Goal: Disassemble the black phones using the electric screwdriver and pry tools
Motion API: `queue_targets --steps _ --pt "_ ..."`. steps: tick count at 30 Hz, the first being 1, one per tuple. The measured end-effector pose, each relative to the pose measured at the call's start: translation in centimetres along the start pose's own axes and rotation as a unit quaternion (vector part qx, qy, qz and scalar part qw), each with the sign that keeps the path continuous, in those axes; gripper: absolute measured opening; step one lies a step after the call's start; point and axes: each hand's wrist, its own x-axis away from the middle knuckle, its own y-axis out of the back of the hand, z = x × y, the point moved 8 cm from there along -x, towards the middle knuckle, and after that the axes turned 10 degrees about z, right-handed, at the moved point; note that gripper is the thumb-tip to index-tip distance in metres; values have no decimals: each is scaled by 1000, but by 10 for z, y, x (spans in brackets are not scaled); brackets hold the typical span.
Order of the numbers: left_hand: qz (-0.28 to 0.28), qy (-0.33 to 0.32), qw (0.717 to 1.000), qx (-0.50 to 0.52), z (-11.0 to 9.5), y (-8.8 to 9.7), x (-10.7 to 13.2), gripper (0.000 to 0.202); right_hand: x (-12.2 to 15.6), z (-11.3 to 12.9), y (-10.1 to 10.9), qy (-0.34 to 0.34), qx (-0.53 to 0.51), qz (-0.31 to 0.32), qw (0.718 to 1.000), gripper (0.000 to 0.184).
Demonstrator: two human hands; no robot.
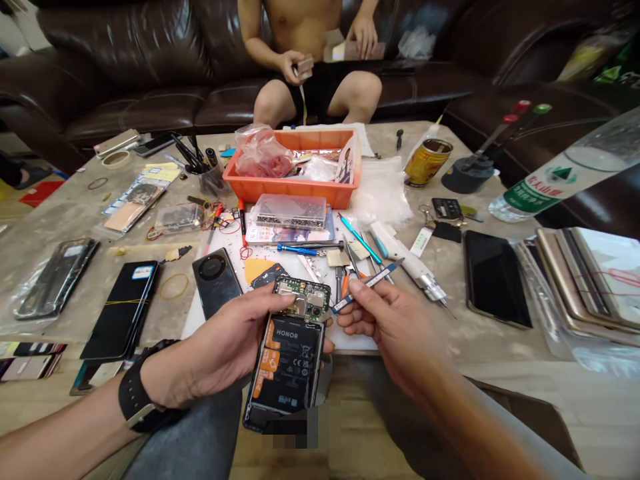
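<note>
My left hand [245, 337] grips an opened phone [290, 360], its thumb on the circuit board at the top and fingertips showing at the right edge. The board and a black HONOR battery are bare to view. Between the thumb and fingers of my right hand [380, 313] is a thin blue pry tool [367, 285] with a pale label strip. Its lower end is close to the phone's upper right corner; whether it touches I cannot tell. A dark phone back cover [217, 280] with a round camera ring lies just beyond my left hand.
An orange bin [295, 193] holds bags and parts. Screwdrivers [305, 249], tweezers and a white pen-shaped power tool [407, 260] lie on the mat. Right are a dark tablet-like device [495, 280], stacked phone covers [575, 280] and a tilted water bottle [565, 177]. Another person sits opposite.
</note>
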Motion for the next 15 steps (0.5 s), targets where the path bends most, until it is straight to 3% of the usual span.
queue_targets --steps 15 --pt "-35 24 998 44 4 4 -3 32 1 -15 5 -19 -48 -66 996 37"
